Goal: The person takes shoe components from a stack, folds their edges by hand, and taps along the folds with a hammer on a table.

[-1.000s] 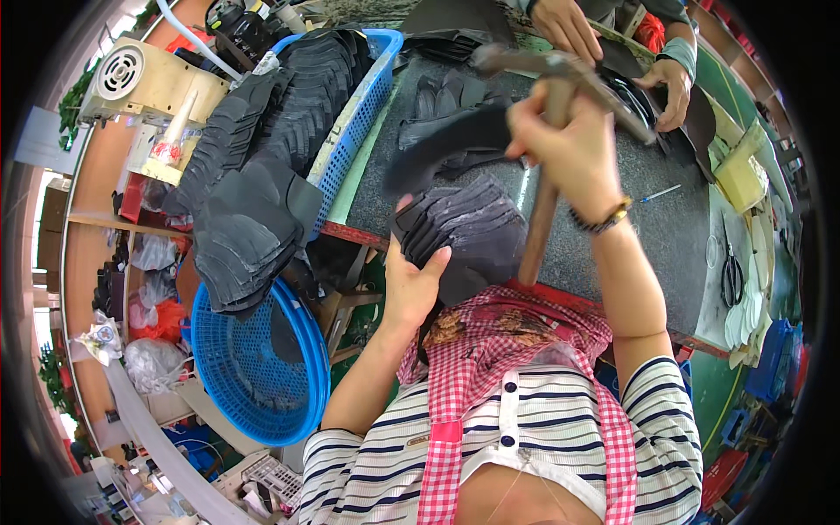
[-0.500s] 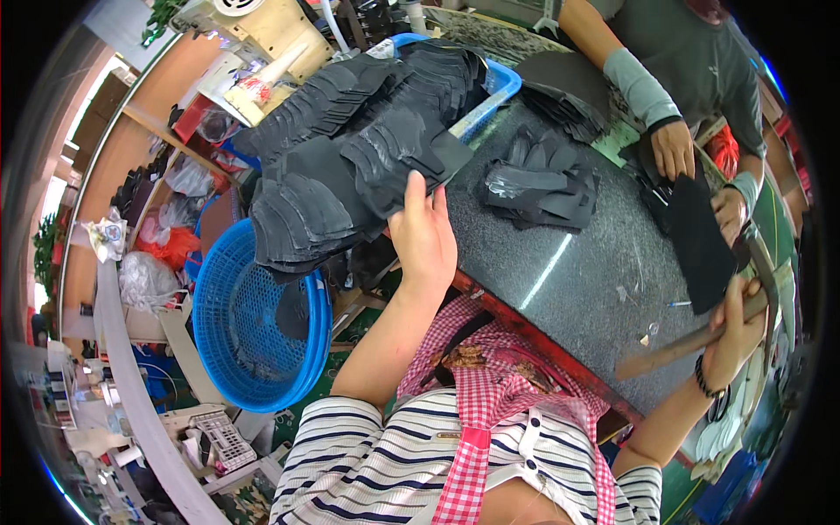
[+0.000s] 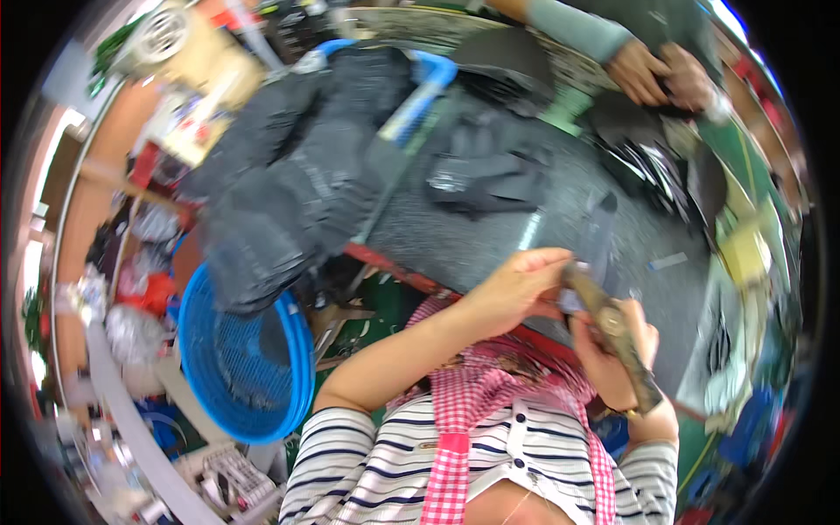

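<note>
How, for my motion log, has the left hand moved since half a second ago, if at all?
Yes: against the worktable's red edge, the left hand has moved right.

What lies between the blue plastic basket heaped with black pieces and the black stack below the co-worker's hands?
In the head view, a loose pile of flat black pieces lies on the dark tabletop.

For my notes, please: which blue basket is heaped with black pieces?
The upper basket, at the left of the dark tabletop: black pieces heap over its rim. The round basket below shows its mesh inside.
</note>
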`<state>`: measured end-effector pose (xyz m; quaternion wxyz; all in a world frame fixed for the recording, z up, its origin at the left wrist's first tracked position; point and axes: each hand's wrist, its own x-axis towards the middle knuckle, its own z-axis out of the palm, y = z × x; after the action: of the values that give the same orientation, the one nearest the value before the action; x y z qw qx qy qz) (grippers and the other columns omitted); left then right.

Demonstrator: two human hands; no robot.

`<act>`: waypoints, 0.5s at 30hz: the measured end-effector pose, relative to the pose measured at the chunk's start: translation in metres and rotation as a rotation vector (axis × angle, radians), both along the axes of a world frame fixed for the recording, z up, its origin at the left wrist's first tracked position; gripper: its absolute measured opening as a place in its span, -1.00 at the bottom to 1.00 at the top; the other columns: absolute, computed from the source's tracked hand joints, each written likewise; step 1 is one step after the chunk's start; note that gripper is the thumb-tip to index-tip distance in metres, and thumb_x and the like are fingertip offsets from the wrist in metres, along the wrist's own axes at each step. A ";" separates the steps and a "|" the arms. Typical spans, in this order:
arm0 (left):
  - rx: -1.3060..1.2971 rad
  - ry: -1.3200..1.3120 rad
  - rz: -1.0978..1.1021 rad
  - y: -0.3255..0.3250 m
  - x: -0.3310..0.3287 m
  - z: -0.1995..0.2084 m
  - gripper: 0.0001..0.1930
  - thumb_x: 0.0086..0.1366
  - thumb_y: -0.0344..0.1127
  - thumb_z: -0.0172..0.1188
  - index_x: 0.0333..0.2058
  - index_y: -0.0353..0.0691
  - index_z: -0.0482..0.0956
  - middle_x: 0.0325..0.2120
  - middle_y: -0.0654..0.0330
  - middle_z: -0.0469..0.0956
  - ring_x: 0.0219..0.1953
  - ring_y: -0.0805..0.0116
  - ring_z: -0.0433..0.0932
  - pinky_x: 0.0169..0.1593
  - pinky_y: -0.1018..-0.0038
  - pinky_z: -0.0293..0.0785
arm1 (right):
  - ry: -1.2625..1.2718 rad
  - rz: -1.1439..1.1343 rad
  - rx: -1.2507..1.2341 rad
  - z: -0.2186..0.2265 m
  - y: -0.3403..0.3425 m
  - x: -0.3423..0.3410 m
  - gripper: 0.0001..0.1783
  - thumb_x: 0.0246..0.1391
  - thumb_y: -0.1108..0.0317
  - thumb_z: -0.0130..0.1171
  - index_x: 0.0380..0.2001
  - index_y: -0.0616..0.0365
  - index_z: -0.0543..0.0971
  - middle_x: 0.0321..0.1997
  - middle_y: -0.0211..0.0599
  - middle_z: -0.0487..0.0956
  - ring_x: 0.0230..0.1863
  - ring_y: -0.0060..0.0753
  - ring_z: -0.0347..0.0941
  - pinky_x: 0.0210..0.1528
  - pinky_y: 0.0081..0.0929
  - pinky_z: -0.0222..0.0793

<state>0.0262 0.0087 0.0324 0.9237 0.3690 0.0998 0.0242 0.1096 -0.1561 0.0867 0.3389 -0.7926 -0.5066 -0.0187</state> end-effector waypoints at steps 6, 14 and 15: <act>0.669 0.055 -0.138 0.013 -0.004 -0.023 -0.74 0.38 -0.44 0.01 -0.01 -0.39 0.51 -0.20 0.27 0.58 -0.19 0.57 0.50 -0.07 0.59 0.44 | 0.531 0.211 -0.121 0.017 -0.011 0.024 -0.78 0.05 0.39 0.29 -0.29 0.19 0.47 -0.63 -0.26 0.51 -0.61 -0.33 0.52 -0.53 -0.44 0.35; 1.082 0.258 -0.514 0.032 0.009 -0.010 -0.61 0.25 -0.46 0.05 0.08 -0.27 0.45 -0.42 0.22 0.62 -0.42 0.54 0.55 -0.36 0.55 0.41 | 0.445 0.262 -0.387 -0.021 -0.027 0.048 -0.78 0.11 0.29 0.19 -0.25 0.16 0.46 -0.62 -0.06 0.50 -0.51 0.08 0.50 -0.51 -0.22 0.34; 1.213 0.210 -0.537 0.034 0.014 -0.006 -0.59 0.22 -0.42 0.10 0.07 -0.24 0.45 -0.46 0.17 0.62 -0.48 0.45 0.56 -0.41 0.50 0.39 | 0.374 0.258 -0.459 -0.023 -0.025 0.049 -0.75 0.11 0.27 0.20 -0.23 0.16 0.44 -0.62 -0.05 0.50 -0.51 0.10 0.50 -0.51 -0.19 0.35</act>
<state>0.0399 0.0426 0.0268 0.5121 0.8352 0.0627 -0.1905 0.1590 -0.1813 0.0636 0.2380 -0.7671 -0.5230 0.2853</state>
